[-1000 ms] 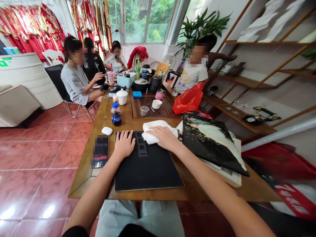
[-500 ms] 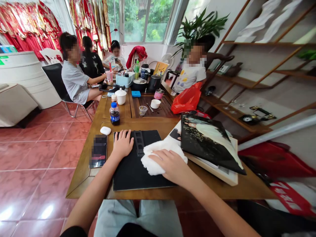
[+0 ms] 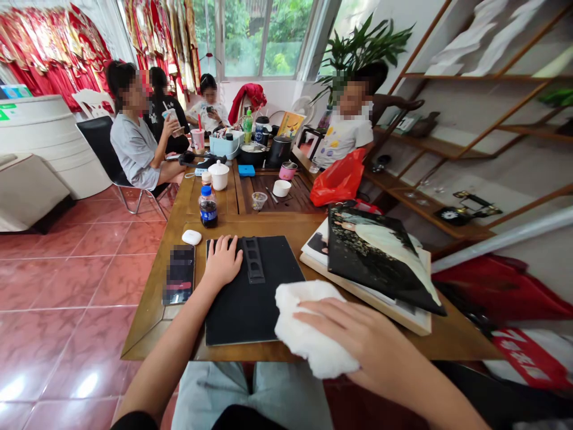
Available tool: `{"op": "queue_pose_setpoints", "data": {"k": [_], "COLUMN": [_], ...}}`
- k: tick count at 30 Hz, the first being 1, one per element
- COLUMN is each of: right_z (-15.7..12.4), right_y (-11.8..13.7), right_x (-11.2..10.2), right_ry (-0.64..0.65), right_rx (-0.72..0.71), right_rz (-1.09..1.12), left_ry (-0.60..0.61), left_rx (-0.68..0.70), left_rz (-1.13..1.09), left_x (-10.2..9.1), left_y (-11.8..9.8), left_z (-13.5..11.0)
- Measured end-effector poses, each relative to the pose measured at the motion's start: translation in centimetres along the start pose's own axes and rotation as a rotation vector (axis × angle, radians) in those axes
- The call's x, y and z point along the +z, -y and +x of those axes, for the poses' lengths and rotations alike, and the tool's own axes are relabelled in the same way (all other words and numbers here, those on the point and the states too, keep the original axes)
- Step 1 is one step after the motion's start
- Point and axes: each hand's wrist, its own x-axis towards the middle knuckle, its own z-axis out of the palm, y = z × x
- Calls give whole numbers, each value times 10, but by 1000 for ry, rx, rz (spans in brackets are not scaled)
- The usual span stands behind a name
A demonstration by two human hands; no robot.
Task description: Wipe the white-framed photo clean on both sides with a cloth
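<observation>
A flat black board [image 3: 250,298] with a slotted black strip [image 3: 253,260] lies on the near end of the wooden table [image 3: 147,310]. My left hand [image 3: 222,263] rests flat on the board's far left corner, fingers spread. My right hand [image 3: 358,340] presses a white cloth [image 3: 304,325] at the board's near right corner, over the table's front edge.
A phone [image 3: 179,274] and a white earbud case [image 3: 191,237] lie left of the board. A stack of large photo prints [image 3: 380,257] sits to the right. Beyond are a cola bottle [image 3: 208,206], cups, a red bag [image 3: 339,179] and several seated people.
My right hand has dragged the white cloth from the board's far right corner down across it to the near right corner. My left hand has stayed put.
</observation>
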Motion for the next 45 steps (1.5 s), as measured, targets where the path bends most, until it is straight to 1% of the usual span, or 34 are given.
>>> {"op": "queue_pose_setpoints", "data": {"k": [2,4,6,7,8,10,13,16,18,21,24,27,29,30,32,34,37,40,42,45], "right_z": [-3,-4,-2,0,2,7,12,11,9,5,2,-2,-5,-6,-10,-12,-16,-20,-24,-31], "right_y": [-15,-34,-57,-71,-85,-113,-146,-164,-168,-167,-154,-124,-99,-88,-69,-58,-52,-48,-44,-35], "right_x": [-13,-24,-30,-32,-31,-27,-12,7,18,25,22,19,23,28,42,58,79,93,98,102], "right_ry": [-118,-232,-304,-309,-282,-223,-126,-68,-74,-138,-220,-341,-399,-390,-303,-198,-61,23,35,4], "right_rx": [37,106,194,244,299,363,452,495,528,591,588,503,379,291,113,16,-12,-5,-5,-18], "right_rz": [-110,-238,-374,-443,-511,-638,-758,-769,-718,-569,-465,-457,-410,-359,-226,-94,70,187,219,199], "left_ry": [-6,-9,-7,-4,2,16,19,9,18,36,38,63,88,100,119,130,138,135,130,143], "left_rx": [-6,-6,19,36,52,77,111,148,202,257,294,344,369,377,387,396,411,416,420,435], "left_rz": [-16,-36,-58,-67,-75,-89,-103,-106,-103,-89,-66,-37,-17,-10,-1,0,1,9,14,13], "left_x": [-1,-4,-7,-9,-11,-12,-13,-13,-14,-16,-19,-23,-25,-26,-29,-31,-34,-37,-39,-44], "left_y": [0,0,0,0,0,1,2,2,0,-3,-2,1,4,4,5,5,5,4,2,0], "left_z": [0,0,-1,-1,-3,-9,-27,-53,-71,-96,-114,-123,-125,-125,-125,-125,-129,-137,-145,-157]}}
